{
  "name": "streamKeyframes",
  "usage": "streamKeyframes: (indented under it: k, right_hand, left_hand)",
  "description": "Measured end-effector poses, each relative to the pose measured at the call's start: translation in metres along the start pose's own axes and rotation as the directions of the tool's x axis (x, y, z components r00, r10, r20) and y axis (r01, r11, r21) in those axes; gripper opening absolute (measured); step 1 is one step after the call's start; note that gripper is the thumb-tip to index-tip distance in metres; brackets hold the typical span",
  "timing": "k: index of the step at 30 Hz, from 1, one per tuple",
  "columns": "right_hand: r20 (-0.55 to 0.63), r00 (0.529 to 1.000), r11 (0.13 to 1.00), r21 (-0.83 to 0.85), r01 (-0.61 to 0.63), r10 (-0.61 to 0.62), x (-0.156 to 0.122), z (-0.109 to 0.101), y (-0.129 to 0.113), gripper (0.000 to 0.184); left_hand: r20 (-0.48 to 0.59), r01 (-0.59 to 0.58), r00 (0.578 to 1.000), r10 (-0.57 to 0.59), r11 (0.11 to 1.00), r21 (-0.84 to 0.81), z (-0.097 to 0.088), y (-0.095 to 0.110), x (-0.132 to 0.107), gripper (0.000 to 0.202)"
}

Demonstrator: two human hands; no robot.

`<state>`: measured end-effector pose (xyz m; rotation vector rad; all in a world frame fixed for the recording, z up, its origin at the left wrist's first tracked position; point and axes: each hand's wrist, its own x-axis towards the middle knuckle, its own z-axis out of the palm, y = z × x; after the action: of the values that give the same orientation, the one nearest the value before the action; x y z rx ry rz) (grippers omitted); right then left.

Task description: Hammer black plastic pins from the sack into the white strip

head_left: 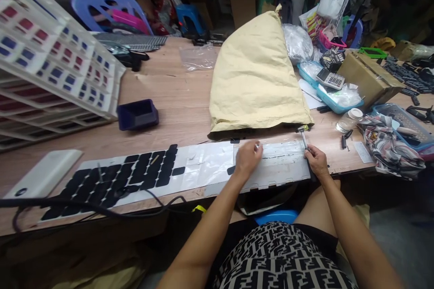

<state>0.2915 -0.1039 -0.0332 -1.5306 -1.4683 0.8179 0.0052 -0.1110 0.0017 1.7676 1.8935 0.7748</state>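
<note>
A long white sheet (210,162) lies along the near edge of the wooden table, with several black key caps (135,174) on its left half. My left hand (247,158) rests on the sheet's right half, fingers pinched on a small shiny piece. My right hand (317,161) grips the handle of a small metal hammer (303,135) at the sheet's right end, its head pointing away from me.
A large yellow paper sack (257,76) lies just behind the sheet. A dark blue tray (137,114) and stacked white racks (50,63) stand left. A calculator (330,80), blue baskets, a jar (349,119) and cloth crowd the right. A black cable (84,205) crosses the near left.
</note>
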Motion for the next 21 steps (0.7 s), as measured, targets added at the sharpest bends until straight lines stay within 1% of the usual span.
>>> streamKeyframes:
  k: [1,2,3,5,7,12,16,18,21]
  right_hand:
    - [0.004,1.000,1.000,0.006,0.003,-0.003,0.000,0.000,0.000,0.037]
    - [0.007,1.000,1.000,0.012,0.005,-0.005,0.000,0.000,0.000,0.037]
    - [0.007,1.000,1.000,0.019,0.006,-0.006,0.000,0.000,0.000,0.038]
    - [0.005,1.000,1.000,0.029,0.004,-0.004,0.000,0.000,0.001,0.038]
    - [0.003,1.000,0.999,0.035,0.000,0.000,0.000,0.000,0.002,0.038]
    - [0.002,1.000,0.999,0.034,-0.005,0.005,-0.001,0.000,0.003,0.037]
    - [0.001,1.000,1.000,0.023,0.000,0.000,-0.002,-0.001,0.000,0.037]
    - [0.003,1.000,1.000,0.020,0.004,-0.004,-0.002,-0.001,-0.001,0.037]
    - [-0.001,1.000,1.000,0.015,0.005,-0.005,-0.002,-0.001,-0.001,0.037]
  left_hand:
    - [-0.099,0.043,0.994,-0.037,0.998,0.056,0.002,-0.004,0.023,0.027]
    - [-0.152,0.095,0.985,-0.078,0.989,0.111,0.004,-0.008,0.043,0.028]
    - [-0.176,0.144,0.977,-0.116,0.977,0.156,0.006,-0.012,0.060,0.027]
    - [-0.165,0.230,0.967,-0.195,0.947,0.226,0.011,-0.018,0.083,0.027]
    - [-0.130,0.287,0.956,-0.261,0.920,0.268,0.015,-0.021,0.095,0.027]
    - [-0.097,0.374,0.927,-0.363,0.866,0.332,0.018,-0.018,0.105,0.027]
    - [-0.064,0.364,0.928,-0.368,0.853,0.373,0.013,-0.014,0.106,0.026]
    - [-0.062,0.333,0.940,-0.335,0.866,0.373,0.008,-0.016,0.098,0.024]
    - [-0.072,0.276,0.961,-0.268,0.891,0.362,-0.001,-0.023,0.072,0.025]
